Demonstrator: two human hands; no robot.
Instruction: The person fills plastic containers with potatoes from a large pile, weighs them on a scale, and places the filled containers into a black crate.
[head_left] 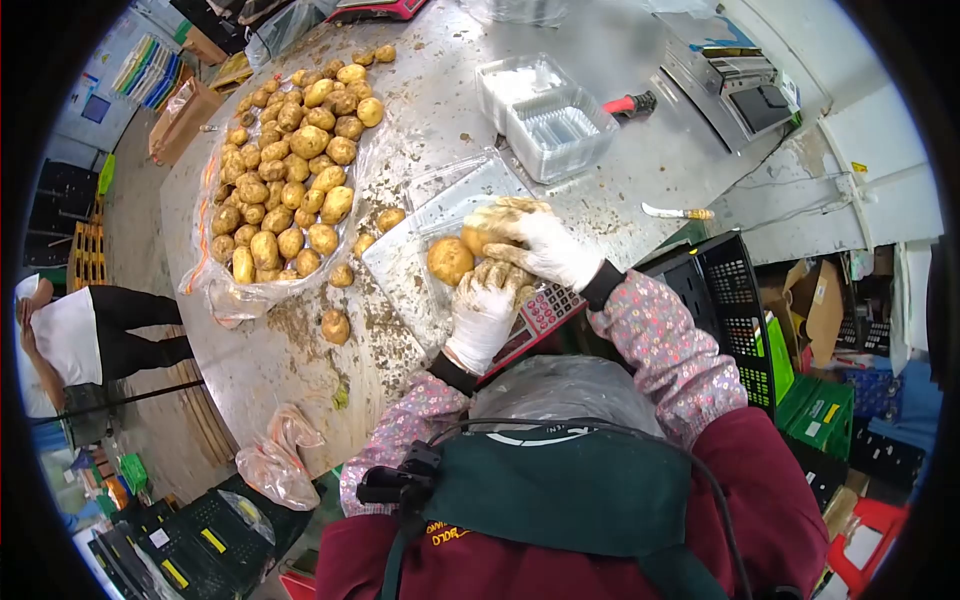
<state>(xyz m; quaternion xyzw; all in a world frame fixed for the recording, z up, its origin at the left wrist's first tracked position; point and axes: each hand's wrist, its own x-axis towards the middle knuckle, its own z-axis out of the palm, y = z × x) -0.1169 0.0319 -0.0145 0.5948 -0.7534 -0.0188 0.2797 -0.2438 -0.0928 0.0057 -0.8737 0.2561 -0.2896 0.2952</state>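
Both of my hands wear dirty white gloves. My left hand (487,305) rests over the near edge of a scale platform, fingers curled over something I cannot make out. Just right of it, my right hand (535,240) bends its fingers over a potato (475,240), which it partly hides. Another potato (450,261) lies beside them on the platform, in or on clear plastic. The red scale panel (545,312) with buttons shows below my hands. A large heap of potatoes (290,160) lies on a plastic sheet to the left.
Stacked clear trays (560,130) stand beyond my hands, near a red-handled tool (630,104). A knife (678,212) lies at the table's right side, by a sealing machine (735,85). Black crates (735,310) stand right. Another person (90,340) stands left.
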